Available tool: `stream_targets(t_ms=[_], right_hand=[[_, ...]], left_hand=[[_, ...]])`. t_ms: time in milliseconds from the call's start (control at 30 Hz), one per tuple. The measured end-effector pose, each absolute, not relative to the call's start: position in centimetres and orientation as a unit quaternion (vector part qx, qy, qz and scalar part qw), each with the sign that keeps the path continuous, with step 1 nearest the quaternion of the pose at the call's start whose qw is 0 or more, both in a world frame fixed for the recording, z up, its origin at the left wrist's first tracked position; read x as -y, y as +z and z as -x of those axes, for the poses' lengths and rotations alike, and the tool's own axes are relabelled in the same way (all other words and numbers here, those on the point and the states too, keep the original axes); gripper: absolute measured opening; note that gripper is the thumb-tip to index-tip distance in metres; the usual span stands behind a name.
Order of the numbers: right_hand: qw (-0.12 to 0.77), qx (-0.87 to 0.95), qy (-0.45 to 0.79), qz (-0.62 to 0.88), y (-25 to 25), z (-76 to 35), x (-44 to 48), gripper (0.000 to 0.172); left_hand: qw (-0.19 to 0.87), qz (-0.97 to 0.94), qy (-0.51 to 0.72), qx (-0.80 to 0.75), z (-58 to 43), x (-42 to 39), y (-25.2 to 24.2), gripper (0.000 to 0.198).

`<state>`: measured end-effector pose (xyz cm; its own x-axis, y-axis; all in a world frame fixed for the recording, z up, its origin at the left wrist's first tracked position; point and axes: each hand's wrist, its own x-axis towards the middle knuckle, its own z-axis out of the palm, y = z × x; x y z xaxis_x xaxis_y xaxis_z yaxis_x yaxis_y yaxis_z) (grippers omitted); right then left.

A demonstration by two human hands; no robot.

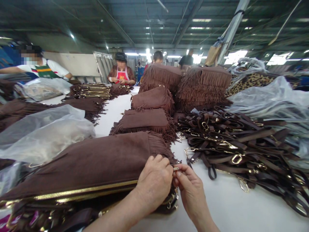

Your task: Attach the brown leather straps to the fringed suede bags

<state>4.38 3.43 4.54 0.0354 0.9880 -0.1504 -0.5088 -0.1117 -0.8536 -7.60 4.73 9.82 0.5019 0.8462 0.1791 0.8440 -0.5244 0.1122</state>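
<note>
In front of me lies a brown fringed bag [103,154] with a gold zipper [89,190] along its near edge. My left hand [156,177] is closed at the bag's right end, beside the fringe; its fingertips are hidden behind the knuckles. Close against it, my right hand [189,185] pinches a small gold metal clasp [176,168] between thumb and forefinger. More brown pieces and gold hardware stick out beneath the bag, partly covered by my left forearm.
Brown straps with gold clasps [231,145] are heaped on the right. Fringed bags [147,119] continue beyond, with tall stacks [205,83] behind them. Plastic wrapping [53,132] lies at left. Across the white table [107,111], a person in a red apron [122,74] handles something small.
</note>
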Motion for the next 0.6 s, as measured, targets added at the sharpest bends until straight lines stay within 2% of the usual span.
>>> stream_targets(t_ms=[133,233,433,600], right_hand=[[0.596,0.303,0.629,0.396,4.7,-4.6,-3.3,0.02],[0.6,0.311,0.62,0.399,4.6,-4.9,-3.1,0.024],[0.598,0.316,0.56,0.478,5.0,-5.3,-2.8,0.028],[0.585,0.246,0.606,0.479,6.4,-5.4,-2.9,0.034]], left_hand=[[0.0,-0.868,0.105,-0.485,7.6,-4.6,10.0,0.013],[0.007,-0.868,0.097,-0.487,7.6,-4.6,10.2,0.013],[0.001,-0.869,0.099,-0.485,7.6,-4.6,10.2,0.015],[-0.019,-0.874,0.09,-0.477,7.5,-4.5,9.8,0.011]])
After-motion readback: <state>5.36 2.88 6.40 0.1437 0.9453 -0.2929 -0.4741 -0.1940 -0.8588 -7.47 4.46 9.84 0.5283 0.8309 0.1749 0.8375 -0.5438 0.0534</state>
